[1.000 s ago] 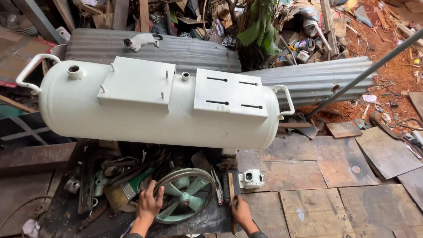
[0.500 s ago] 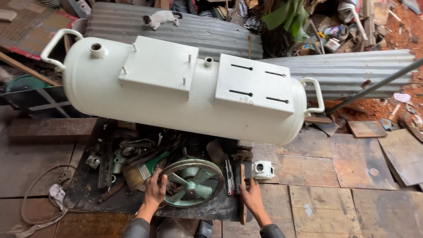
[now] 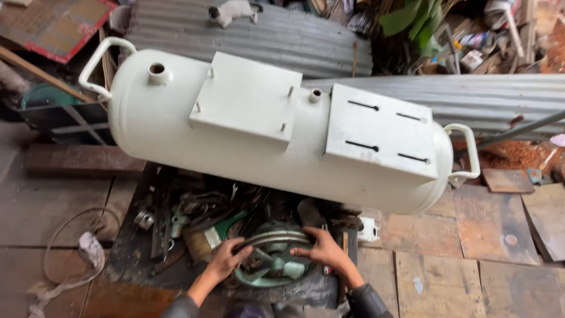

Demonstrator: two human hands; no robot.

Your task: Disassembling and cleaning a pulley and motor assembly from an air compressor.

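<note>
Green spoked pulley wheel [image 3: 272,259], low in a dark tray of scrap parts [image 3: 126,247] just in front of the white tank [image 3: 276,132]: cast metal, likely heavy, stiff, maybe greasy. Best taken by the grooved rim on opposite sides. Left hand [image 3: 226,259] curled on the left rim, right hand [image 3: 318,250] clasping the right rim near a spoke.

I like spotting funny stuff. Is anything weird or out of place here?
Yes: a small white cat lies on the corrugated metal sheet behind the big white tank, among scrap. Both hands grip a green pulley wheel.
</note>
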